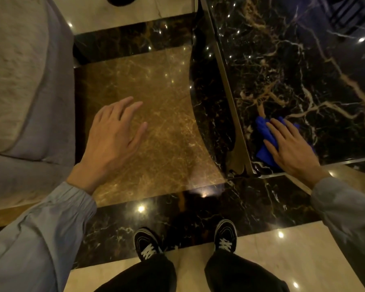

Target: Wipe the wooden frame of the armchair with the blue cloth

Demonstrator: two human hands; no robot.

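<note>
The blue cloth lies crumpled on a dark veined marble tabletop at the right. My right hand rests flat on top of it with fingers spread, covering most of it. My left hand hovers open and empty over the brown marble floor, fingers apart, just right of the armchair. The armchair fills the left side, showing grey fabric and a beige cushion. A dark strip runs along its right side; I cannot tell whether it is the wooden frame.
The tabletop has a metal-trimmed edge running diagonally down to a corner near my right wrist. My two black shoes stand on the glossy floor of dark and cream marble bands below. A gap of floor separates armchair and table.
</note>
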